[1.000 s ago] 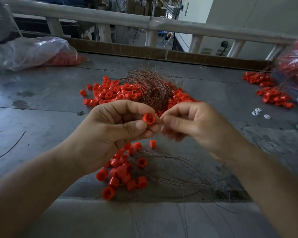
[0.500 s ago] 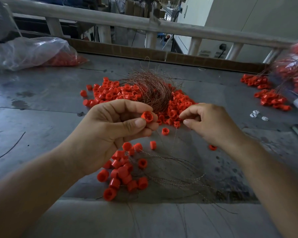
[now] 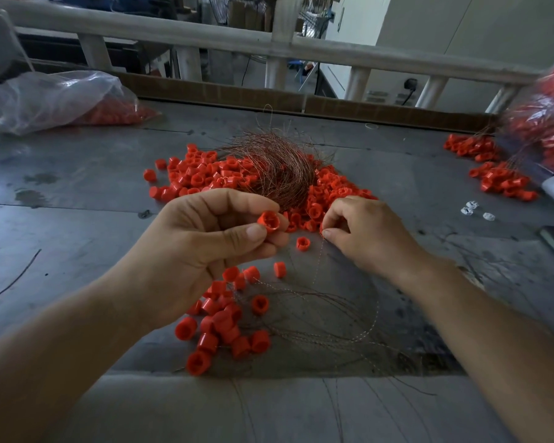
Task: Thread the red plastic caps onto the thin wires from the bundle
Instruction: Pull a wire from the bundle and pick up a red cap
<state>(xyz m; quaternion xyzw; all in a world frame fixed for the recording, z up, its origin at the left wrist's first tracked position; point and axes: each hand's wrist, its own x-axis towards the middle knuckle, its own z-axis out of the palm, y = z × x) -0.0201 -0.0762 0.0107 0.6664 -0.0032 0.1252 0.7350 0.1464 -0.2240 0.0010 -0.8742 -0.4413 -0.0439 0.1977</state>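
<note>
A grey, scuffed tabletop (image 3: 77, 193) runs out to a pale railing (image 3: 205, 33); a clear plastic bag (image 3: 52, 100) holding red pieces lies at its far left; in the middle a coiled wire bundle (image 3: 279, 174) sits on a loose pile of caps (image 3: 202, 177); the left hand (image 3: 199, 251) pinches one red cap (image 3: 269, 221) between thumb and forefinger, hollow side facing up; the right hand (image 3: 368, 238), just beside it, pinches a thin wire (image 3: 319, 260) that trails toward the near edge; a near cluster of caps (image 3: 221, 324) lies among loose wires below the left hand.
</note>
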